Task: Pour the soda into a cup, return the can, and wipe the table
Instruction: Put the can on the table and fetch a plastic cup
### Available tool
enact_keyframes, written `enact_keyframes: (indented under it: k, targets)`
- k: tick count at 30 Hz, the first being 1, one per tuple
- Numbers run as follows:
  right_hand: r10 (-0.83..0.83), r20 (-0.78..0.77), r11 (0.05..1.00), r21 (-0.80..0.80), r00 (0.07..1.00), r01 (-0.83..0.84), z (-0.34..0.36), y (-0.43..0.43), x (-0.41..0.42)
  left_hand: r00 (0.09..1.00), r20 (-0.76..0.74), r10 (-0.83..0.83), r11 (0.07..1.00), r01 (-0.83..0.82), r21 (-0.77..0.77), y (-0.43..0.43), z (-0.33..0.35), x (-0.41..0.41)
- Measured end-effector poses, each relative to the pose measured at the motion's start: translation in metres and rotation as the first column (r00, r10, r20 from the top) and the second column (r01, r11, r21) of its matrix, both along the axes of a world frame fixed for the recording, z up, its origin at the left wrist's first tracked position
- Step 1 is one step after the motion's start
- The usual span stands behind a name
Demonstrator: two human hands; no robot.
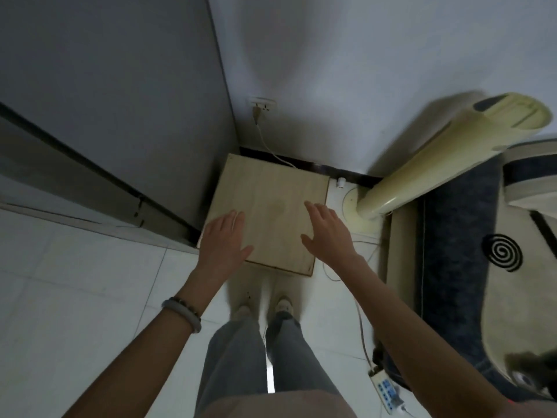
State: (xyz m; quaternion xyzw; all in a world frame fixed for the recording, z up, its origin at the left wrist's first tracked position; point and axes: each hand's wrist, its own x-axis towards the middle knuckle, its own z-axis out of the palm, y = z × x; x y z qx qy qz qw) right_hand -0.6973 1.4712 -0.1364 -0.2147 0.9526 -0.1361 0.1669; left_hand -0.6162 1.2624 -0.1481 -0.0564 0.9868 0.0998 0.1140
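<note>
A person in grey trousers (241,357) stands on white floor tiles, facing a low wooden surface (271,179) set in a corner. A grey cabinet (120,86) rises just beside its left edge. The left hand (224,239), a bead bracelet (184,312) on its wrist, lies over the near left edge, fingers straight and apart, holding nothing; whether it touches the wood cannot be told. A faint dark mark (278,206) shows on the wood between the hands. The right hand (327,233), likewise flat and spread, is over the near right part. No can or cup is in view, so neither hand is nearer. A tower fan (437,152) crowds the right edge; open room lies at the near edge.
</note>
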Motion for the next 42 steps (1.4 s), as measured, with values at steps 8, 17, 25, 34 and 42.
enact_keyframes:
  k: [8, 17, 25, 34, 42]
  targets:
    - [-0.111, 0.174, 0.993, 0.066, 0.978, 0.101, -0.106, -0.032, -0.059, 0.985, 0.169, -0.023, 0.998, 0.011, 0.068, -0.026, -0.101, -0.076]
    - [-0.065, 0.244, 0.998, 0.041, 0.967, 0.057, -0.202, -0.062, -0.092, 0.963, 0.189, -0.192, 0.981, 0.185, 0.050, -0.018, -0.196, -0.134]
    - [-0.080, 0.235, 0.997, -0.002, 0.969, 0.083, -0.210, -0.066, -0.094, 0.953, 0.104, -0.284, 0.958, 0.280, 0.059, -0.013, -0.209, -0.150]
    - [-0.163, 0.159, 0.982, -0.064, 0.974, 0.175, -0.104, -0.045, -0.063, 0.919, 0.009, -0.395, 0.916, 0.393, 0.082, -0.001, -0.110, -0.138]
    - [-0.339, 0.054, 0.933, -0.111, 0.939, 0.343, 0.002, -0.019, 0.010, 0.776, -0.122, -0.619, 0.778, 0.627, 0.037, 0.017, 0.000, -0.103]
